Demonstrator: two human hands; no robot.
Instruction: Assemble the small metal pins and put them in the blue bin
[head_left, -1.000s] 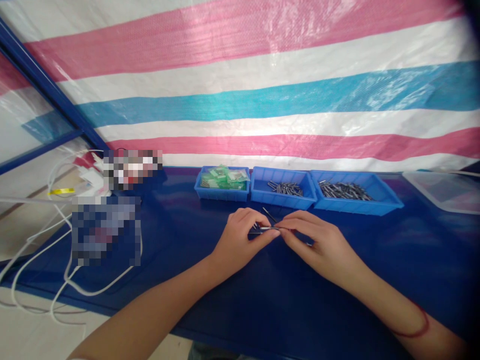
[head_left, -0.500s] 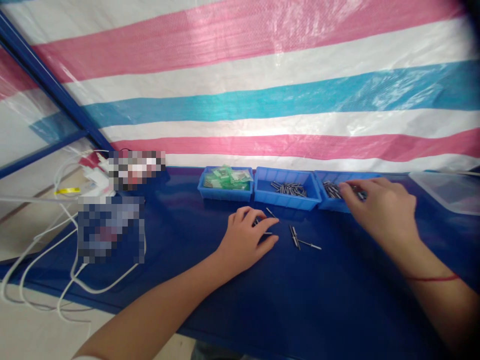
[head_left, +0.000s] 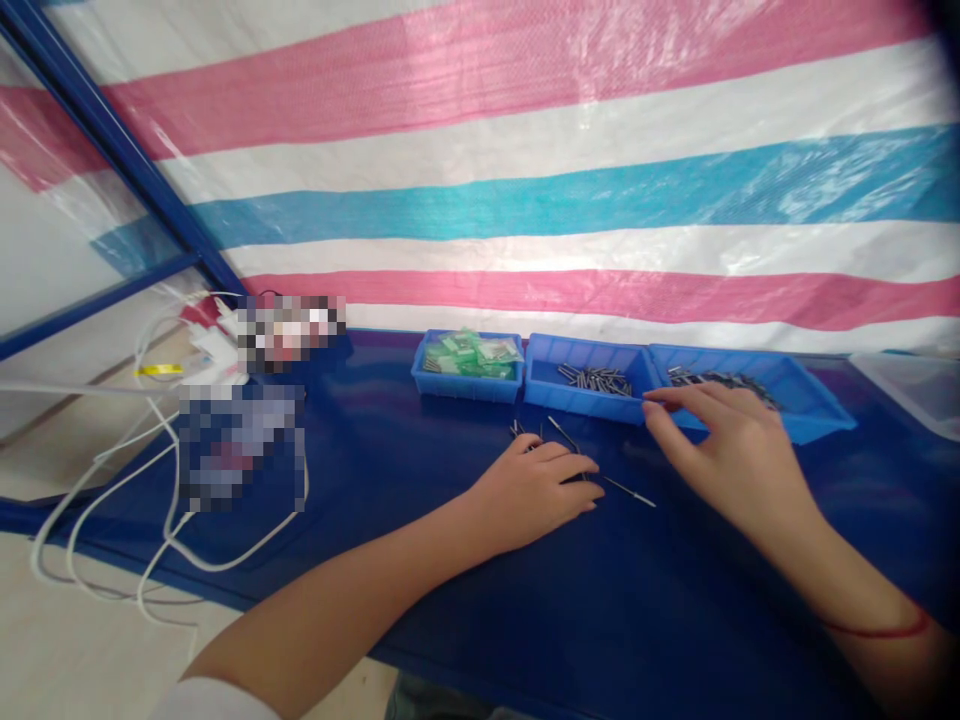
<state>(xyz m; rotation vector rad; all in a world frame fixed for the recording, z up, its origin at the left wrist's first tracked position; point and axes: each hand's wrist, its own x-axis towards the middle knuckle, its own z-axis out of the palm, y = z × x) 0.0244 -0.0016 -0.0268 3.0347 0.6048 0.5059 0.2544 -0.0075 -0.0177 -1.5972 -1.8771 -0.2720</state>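
My left hand [head_left: 544, 492] lies low over the blue tabletop, its thumb and fingers closed around small metal blind rivets [head_left: 585, 477], which are mostly hidden by the fingers. More loose rivets [head_left: 564, 433] lie just beyond the knuckles. One single rivet [head_left: 631, 491] rests to the right of the fingertips. My right hand [head_left: 731, 445] hovers in front of the right blue bin [head_left: 814, 400], fingers stretched and thumb tip close to the index tip; I see nothing between them. Dark metal rivets [head_left: 724, 380] in that bin are partly behind this hand.
The middle blue bin [head_left: 551, 395] holds silver rivets; the left blue bin [head_left: 465, 388] holds green packets. A clear plastic container [head_left: 907, 385] stands far right. White cables [head_left: 225, 570] and blurred-out items are at left. A striped sheet [head_left: 525, 210] hangs behind the blue tabletop [head_left: 600, 620].
My right hand has come out of the right bin, moving left and toward me. My left hand has moved right and closed over rivets on the tabletop. The view has shifted slightly.
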